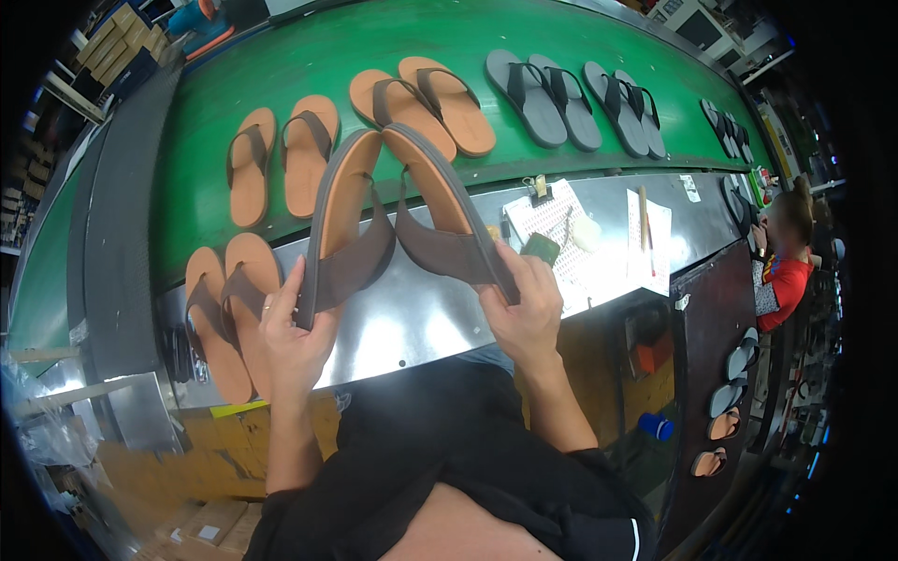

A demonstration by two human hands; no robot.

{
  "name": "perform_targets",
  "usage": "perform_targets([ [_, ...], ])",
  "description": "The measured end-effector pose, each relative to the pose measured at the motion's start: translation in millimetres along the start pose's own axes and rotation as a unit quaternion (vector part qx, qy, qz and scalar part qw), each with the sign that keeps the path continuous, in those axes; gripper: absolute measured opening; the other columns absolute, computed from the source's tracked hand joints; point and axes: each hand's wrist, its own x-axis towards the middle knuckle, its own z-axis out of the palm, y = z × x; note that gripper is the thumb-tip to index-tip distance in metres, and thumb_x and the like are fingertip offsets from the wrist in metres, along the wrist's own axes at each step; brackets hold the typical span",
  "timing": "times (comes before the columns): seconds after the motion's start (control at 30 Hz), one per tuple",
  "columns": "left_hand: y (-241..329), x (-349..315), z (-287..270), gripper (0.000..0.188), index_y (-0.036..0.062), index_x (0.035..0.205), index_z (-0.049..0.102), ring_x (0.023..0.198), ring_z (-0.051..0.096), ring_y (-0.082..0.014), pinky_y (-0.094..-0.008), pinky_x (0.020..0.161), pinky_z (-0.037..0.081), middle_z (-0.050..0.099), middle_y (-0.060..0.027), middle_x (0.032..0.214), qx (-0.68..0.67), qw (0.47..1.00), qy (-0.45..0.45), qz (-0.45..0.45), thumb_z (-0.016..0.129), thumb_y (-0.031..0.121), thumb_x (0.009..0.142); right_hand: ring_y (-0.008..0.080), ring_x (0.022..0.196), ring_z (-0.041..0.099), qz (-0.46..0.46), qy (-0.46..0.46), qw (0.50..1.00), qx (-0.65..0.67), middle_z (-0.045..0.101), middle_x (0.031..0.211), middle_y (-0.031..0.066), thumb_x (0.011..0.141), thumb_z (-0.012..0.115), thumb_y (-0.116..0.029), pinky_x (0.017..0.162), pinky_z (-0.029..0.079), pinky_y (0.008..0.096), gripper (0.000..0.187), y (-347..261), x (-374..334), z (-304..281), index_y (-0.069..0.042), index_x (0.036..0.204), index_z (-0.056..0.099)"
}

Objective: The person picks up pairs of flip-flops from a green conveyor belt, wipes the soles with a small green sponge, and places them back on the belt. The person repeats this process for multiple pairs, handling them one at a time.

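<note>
My left hand [297, 335] grips one flip-flop [348, 220] by its lower end, and my right hand [524, 304] grips another flip-flop [444, 210] the same way. Both have tan footbeds, dark grey sole edges and wide brown straps. They are held up on edge over the metal ledge, leaning toward each other with their upper ends touching or nearly so. Beside my left hand, a pair of tan flip-flops [220, 318] lies on the ledge. A dark green block-like item [541, 249] is just beyond my right hand.
Tan flip-flop pairs [248, 173] and grey pairs [543, 101] stand along the green conveyor belt [309, 65]. The metal ledge [449, 327] carries clipped papers [552, 213] and a pencil-like stick [644, 220]. At right, a person in red [784, 285] is near more sandals [730, 397].
</note>
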Motion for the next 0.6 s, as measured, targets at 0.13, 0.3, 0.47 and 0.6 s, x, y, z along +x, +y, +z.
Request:
perform_targets([
  [0.13, 4.2, -0.7, 0.2, 0.059, 0.0034, 0.132, 0.061, 0.083, 0.058, -0.019, -0.0302, 0.074, 0.048, 0.062, -0.0093, 0.087, -0.001, 1.0, -0.002, -0.002, 0.07, 0.001, 0.074, 0.0305, 0.078, 0.059, 0.008, -0.003, 1.0, 0.014, 0.062, 0.088, 0.0125, 0.07, 0.071, -0.005, 0.07, 0.049, 0.0402, 0.052, 0.6, -0.9, 2.6, -0.002, 0.122, 0.064],
  [0.3, 8.9, -0.3, -2.4, 0.059, 0.0044, 0.132, 0.061, 0.081, 0.057, -0.0198, -0.0309, 0.072, 0.047, 0.062, -0.0095, 0.084, 0.016, 1.0, -0.006, -0.002, 0.072, 0.004, 0.075, 0.032, 0.081, 0.059, 0.037, -0.027, 0.999, 0.021, 0.063, 0.091, 0.015, 0.072, 0.07, -0.005, 0.073, 0.049, 0.041, 0.052, 0.8, -3.2, 2.5, 0.0, 0.123, 0.063],
  [0.47, 9.4, -0.8, -1.8, 0.059, 0.0056, 0.132, 0.061, 0.082, 0.057, -0.0218, -0.0333, 0.074, 0.048, 0.066, -0.0109, 0.088, 0.026, 1.0, -0.012, -0.003, 0.071, 0.007, 0.075, 0.0332, 0.081, 0.059, 0.031, -0.028, 0.999, 0.028, 0.062, 0.09, 0.0157, 0.072, 0.071, -0.004, 0.073, 0.048, 0.0416, 0.051, 0.4, -3.2, 1.5, 0.0, 0.122, 0.063],
  [0.6, 5.8, 0.4, -2.6, 0.059, 0.0057, 0.131, 0.062, 0.082, 0.057, -0.0253, -0.0358, 0.077, 0.049, 0.069, -0.0117, 0.092, 0.03, 0.999, -0.003, 0.03, 0.069, 0.008, 0.072, 0.0341, 0.082, 0.059, 0.059, -0.041, 0.997, 0.038, 0.061, 0.089, 0.0163, 0.073, 0.071, -0.003, 0.073, 0.048, 0.0419, 0.05, -3.9, -3.8, 2.3, 0.0, 0.122, 0.062],
])
